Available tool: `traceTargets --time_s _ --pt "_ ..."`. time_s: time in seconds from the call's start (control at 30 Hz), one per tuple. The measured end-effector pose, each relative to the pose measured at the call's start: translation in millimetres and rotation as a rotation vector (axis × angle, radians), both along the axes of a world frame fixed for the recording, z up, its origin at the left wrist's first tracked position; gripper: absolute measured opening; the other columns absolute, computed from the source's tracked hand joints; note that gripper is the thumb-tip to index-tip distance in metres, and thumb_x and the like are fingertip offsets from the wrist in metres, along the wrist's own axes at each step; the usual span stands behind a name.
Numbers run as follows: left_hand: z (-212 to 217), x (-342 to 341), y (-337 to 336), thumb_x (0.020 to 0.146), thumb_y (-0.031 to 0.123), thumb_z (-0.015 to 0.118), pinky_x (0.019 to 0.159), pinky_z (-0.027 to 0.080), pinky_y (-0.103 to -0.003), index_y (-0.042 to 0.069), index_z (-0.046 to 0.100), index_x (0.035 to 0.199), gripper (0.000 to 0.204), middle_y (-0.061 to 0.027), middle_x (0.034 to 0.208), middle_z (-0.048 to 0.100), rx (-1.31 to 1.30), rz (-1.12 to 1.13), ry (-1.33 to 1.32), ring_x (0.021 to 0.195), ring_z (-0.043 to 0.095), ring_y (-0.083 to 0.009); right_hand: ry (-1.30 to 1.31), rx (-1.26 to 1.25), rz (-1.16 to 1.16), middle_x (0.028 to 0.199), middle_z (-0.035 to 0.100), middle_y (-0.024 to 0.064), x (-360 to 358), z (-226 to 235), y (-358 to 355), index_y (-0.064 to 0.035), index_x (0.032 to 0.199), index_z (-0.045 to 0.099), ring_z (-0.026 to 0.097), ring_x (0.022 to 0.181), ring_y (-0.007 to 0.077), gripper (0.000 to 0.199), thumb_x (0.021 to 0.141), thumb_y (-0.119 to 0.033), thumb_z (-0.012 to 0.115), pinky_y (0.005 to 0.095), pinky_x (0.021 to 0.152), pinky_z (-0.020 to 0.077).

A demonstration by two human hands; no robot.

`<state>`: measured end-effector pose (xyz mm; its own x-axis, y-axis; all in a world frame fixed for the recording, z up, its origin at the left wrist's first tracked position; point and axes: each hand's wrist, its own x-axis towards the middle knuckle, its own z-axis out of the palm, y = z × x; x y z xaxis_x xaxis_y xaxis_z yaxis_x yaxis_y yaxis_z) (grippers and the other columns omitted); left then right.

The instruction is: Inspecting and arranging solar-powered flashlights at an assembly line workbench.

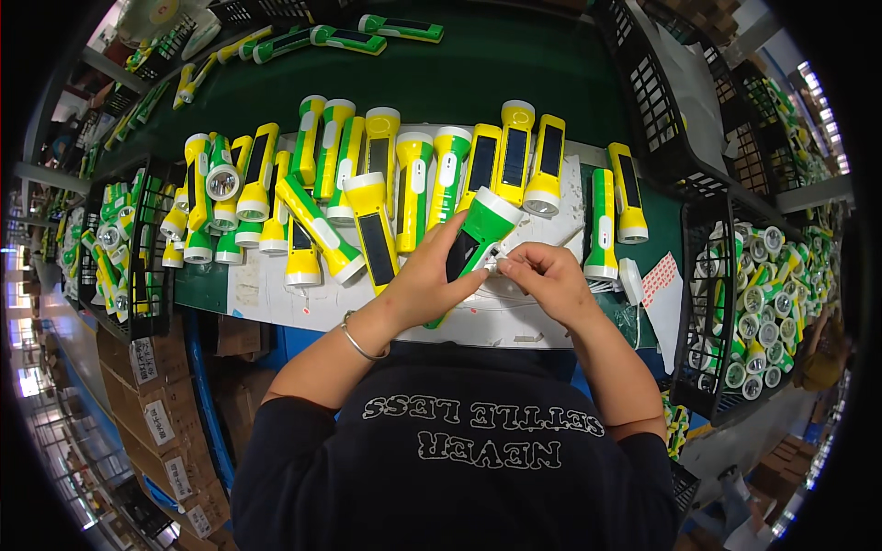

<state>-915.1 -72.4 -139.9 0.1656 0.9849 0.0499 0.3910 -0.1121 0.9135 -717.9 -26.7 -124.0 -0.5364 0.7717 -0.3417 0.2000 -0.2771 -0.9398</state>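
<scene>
A green torch (476, 241) is being gripped by the left hand (424, 285) over the worktop (276, 294); right-hand fingers (516, 264), at its three o'clock, are pinched on something small, best steadied while being pressed

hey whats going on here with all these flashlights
A person at a workbench holds a green flashlight in the left hand, while the right hand pinches something small and white at its side. Rows of yellow and green flashlights lie on the bench behind it. A black crate at the right is full of more flashlights, and a second crate at the left holds others.
</scene>
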Motion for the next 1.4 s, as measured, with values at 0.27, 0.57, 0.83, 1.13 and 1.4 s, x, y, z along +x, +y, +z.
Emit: traceTargets --time_s 0.27,0.57,0.83,1.13,1.4 --pt "-4 5 -3 0.076 0.016 0.064 0.081 0.042 -0.037 -0.005 0.03 0.131 0.069 -0.0216 0.102 0.046 0.192 0.021 0.124 0.092 0.05 -0.0342 -0.09 0.08 0.075 0.063 0.049 -0.0067 2 -3 3 -0.0028 0.074 0.059 0.04 0.059 0.001 0.015 0.084 -0.014 0.061 0.0184 0.052 0.0322" --pt "-1 5 4 0.075 0.014 0.065 0.076 0.044 -0.038 -0.003 0.031 0.131 0.068 -0.0193 0.098 0.045 0.24 0.058 0.178 0.087 0.05 -0.0334 0.03 0.111 -0.042 0.062 0.052 -0.0027 -10 -25 6 0.0 0.078 0.06 0.042 0.058 0.0032 0.02 0.083 -0.019 0.062 0.0216 0.052 0.0356" --pt "27 4 26 0.082 0.01 0.061 0.089 0.042 -0.032 0.0 0.027 0.133 0.062 -0.0142 0.115 0.049 -0.039 0.243 -0.53 0.106 0.049 -0.0222 -0.487 0.769 0.194 0.089 0.064 0.0089 13 36 -3 -0.0078 0.102 0.06 0.063 0.083 0.0265 0.042 0.076 -0.04 0.065 0.0353 0.069 0.049" --pt "80 7 77 0.079 0.028 0.063 0.101 0.03 -0.042 0.019 0.004 0.144 0.089 -0.0174 0.14 0.022 -0.168 -0.013 -0.612 0.128 0.031 -0.0325 -0.199 0.715 -0.437 0.074 0.06 0.0109 84 86 97 -0.002 0.091 0.057 0.057 0.062 0.0202 0.036 0.075 -0.033 0.067 0.0301 0.06 0.0461" --pt "51 -64 251 0.076 0.022 0.065 0.093 0.042 -0.04 0.005 0.02 0.139 0.079 -0.0252 0.134 0.028 0.021 0.169 0.354 0.116 0.044 -0.0384 -1.603 0.342 -0.516 0.11 0.06 0.017 235 99 274 -0.0065 0.105 0.062 0.058 0.103 0.0309 0.06 0.074 -0.057 0.055 0.0409 0.084 0.0463"
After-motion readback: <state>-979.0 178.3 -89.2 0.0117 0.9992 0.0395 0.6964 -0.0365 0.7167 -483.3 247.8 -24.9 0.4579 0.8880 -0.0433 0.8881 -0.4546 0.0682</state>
